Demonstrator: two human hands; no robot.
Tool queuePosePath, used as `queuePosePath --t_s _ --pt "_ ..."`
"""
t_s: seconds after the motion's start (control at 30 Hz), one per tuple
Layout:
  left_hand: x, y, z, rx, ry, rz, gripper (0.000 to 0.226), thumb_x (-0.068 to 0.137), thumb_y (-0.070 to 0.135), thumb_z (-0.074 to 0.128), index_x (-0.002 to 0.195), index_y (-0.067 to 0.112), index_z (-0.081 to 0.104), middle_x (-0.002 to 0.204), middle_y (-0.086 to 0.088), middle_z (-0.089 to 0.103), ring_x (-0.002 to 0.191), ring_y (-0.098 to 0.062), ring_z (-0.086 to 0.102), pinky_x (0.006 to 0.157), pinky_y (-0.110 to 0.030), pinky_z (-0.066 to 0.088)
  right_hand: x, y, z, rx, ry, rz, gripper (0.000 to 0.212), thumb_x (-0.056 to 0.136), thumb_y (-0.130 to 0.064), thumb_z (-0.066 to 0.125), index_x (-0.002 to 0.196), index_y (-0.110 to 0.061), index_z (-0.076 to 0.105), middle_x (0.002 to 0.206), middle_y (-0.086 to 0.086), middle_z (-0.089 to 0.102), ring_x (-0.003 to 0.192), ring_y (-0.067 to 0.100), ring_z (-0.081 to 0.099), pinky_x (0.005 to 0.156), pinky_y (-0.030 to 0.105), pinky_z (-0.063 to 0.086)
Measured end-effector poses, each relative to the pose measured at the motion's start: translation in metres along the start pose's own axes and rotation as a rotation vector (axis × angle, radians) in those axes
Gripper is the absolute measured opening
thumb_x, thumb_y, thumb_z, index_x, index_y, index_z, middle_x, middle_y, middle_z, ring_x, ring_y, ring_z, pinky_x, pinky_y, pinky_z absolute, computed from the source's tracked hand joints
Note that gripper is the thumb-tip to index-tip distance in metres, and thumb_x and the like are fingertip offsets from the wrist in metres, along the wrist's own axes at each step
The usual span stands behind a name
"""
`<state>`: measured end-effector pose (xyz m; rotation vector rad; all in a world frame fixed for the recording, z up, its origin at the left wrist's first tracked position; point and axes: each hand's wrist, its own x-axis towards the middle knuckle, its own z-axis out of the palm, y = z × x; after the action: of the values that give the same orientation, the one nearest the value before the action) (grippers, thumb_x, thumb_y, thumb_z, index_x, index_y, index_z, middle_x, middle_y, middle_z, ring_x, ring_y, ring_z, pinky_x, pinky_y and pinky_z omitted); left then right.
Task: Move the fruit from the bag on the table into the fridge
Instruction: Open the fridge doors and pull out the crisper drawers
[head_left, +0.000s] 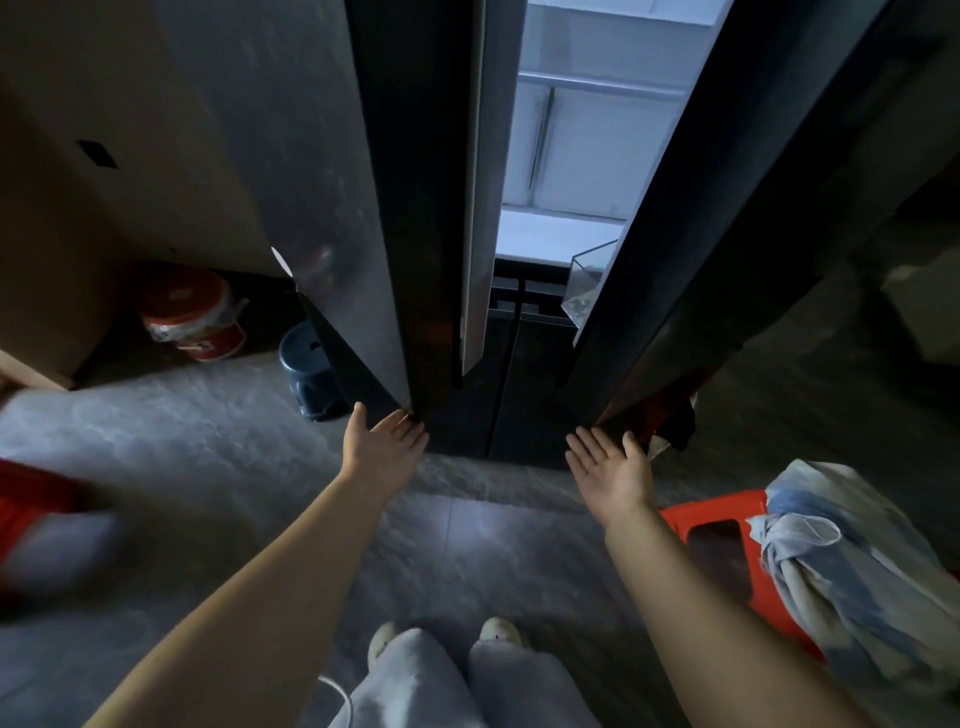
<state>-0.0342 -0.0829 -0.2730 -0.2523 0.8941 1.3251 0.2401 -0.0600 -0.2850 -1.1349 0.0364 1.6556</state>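
Fridge (571, 156): dark two-door unit, straight ahead of the person, both upper doors ajar with a lit white interior and shelves showing in the gap.
- Left door (395, 208): dark, glossy, swung partly out.
- Right door (701, 208): dark, swung partly out; a clear door bin (587, 280) shows on its inner face.
- Lower compartment fronts (498, 389): dark, closed, below the gap.

Left hand (384, 441): flat, fingers straight and together, holding nothing; fingertips touch the bottom corner of the left door.

Right hand (613, 467): palm up, fingers spread wide and straight, holding nothing; fingertips lie at the bottom edge of the right door, contact not certain.

Surroundings:
- Floor (208, 441): grey marbled tile.
- Blue stool (311, 369): low, on the floor just left of the left door.
- Red and white bucket (192, 317): farther left, at the foot of a large cardboard box (104, 156).
- Red stool (717, 540): right of the person, with a pale blue-grey cloth (831, 561) heaped on it.
- Red object (36, 519): left edge, blurred, kind unclear.
- Pale trousers (415, 686) and light shoes (384, 639): bottom centre.
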Motion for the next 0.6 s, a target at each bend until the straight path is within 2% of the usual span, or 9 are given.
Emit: queuePosePath --t_s 0.13,0.23,0.3,0.37,0.43,0.53,0.6 --pt "-0.008 0.015 -0.007 0.073 -0.045 -0.041 0.075 0.095 0.057 0.027 0.147 0.003 0.022 0.153 -0.018 0.025 0.142 -0.030 0.021 0.117 -0.041 0.015 -0.017 0.030 0.030 -0.221 -0.029 -0.063 0.053 0.101 -0.037 0.032 0.143 -0.004 0.031 0.146 0.016 0.039 0.135 0.030 0.037 0.111 0.041 0.029" --pt "-0.021 0.038 0.000 0.183 -0.115 -0.001 0.065 0.097 0.052 0.029 0.144 0.008 0.033 0.147 -0.015 0.038 0.136 -0.029 0.035 0.115 -0.041 0.022 -0.026 0.049 0.082 -0.416 -0.134 -0.173 0.046 0.101 -0.029 0.036 0.143 -0.011 0.034 0.146 0.011 0.040 0.135 0.026 0.038 0.110 0.039 0.030" --pt "-0.033 0.055 0.006 0.320 -0.168 0.042 0.058 0.097 0.049 0.031 0.142 0.013 0.038 0.144 -0.009 0.044 0.130 -0.025 0.042 0.113 -0.041 0.026 -0.031 0.052 0.122 -0.531 -0.191 -0.311 0.042 0.100 -0.024 0.041 0.142 -0.018 0.038 0.145 0.005 0.042 0.135 0.021 0.038 0.109 0.035 0.031" --pt "-0.044 0.074 0.010 0.535 -0.198 0.138 0.056 0.097 0.048 0.035 0.146 0.019 0.032 0.148 -0.001 0.038 0.132 -0.021 0.040 0.109 -0.038 0.030 -0.034 0.052 0.157 -0.632 -0.227 -0.475 0.045 0.099 -0.022 0.044 0.143 -0.023 0.036 0.146 -0.001 0.039 0.135 0.014 0.036 0.110 0.032 0.029" --pt "-0.061 0.088 0.013 0.807 -0.242 0.291 0.056 0.097 0.043 0.041 0.148 0.025 0.026 0.151 0.009 0.030 0.135 -0.015 0.035 0.108 -0.035 0.031 -0.036 0.052 0.182 -0.660 -0.264 -0.579 0.050 0.098 -0.015 0.045 0.146 -0.020 0.030 0.148 -0.001 0.036 0.135 0.011 0.034 0.110 0.027 0.028" --pt "-0.086 0.099 0.017 1.067 -0.343 0.477 0.058 0.096 0.033 0.049 0.148 0.030 0.023 0.142 0.018 0.030 0.135 -0.004 0.028 0.112 -0.027 0.023 -0.039 0.056 0.194 -0.681 -0.326 -0.613 0.049 0.097 -0.007 0.043 0.144 -0.015 0.034 0.140 -0.001 0.047 0.128 0.012 0.045 0.105 0.023 0.038" --pt "-0.097 0.104 0.024 1.236 -0.382 0.611 0.061 0.096 0.032 0.051 0.148 0.033 0.021 0.149 0.016 0.026 0.136 0.000 0.024 0.112 -0.023 0.019 -0.040 0.056 0.196 -0.713 -0.308 -0.633 0.049 0.096 -0.004 0.041 0.143 -0.015 0.036 0.136 0.002 0.051 0.125 0.015 0.048 0.101 0.024 0.042"
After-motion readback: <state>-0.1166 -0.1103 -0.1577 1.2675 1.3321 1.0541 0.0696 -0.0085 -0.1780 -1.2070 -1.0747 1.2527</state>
